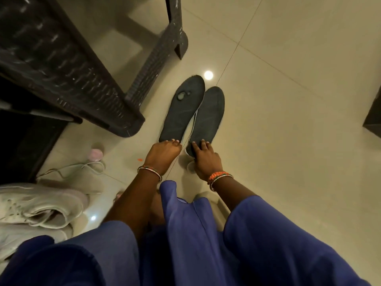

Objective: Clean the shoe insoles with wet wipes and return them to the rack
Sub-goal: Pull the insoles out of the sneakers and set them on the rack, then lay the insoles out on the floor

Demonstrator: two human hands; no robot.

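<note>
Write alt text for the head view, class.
Two dark insoles lie side by side on a tiled floor, the left hand at the left insole heel, the right hand at the right insole heel. A white sneaker lies lower left.

two dark insoles side by side on tiled floor [288, 100], left hand [162, 153] gripping heel of left insole [182, 112], right hand [203, 157] on heel of right insole [209, 114], dark woven stool [72, 65] at left, white sneakers [37, 205] lower left
</note>
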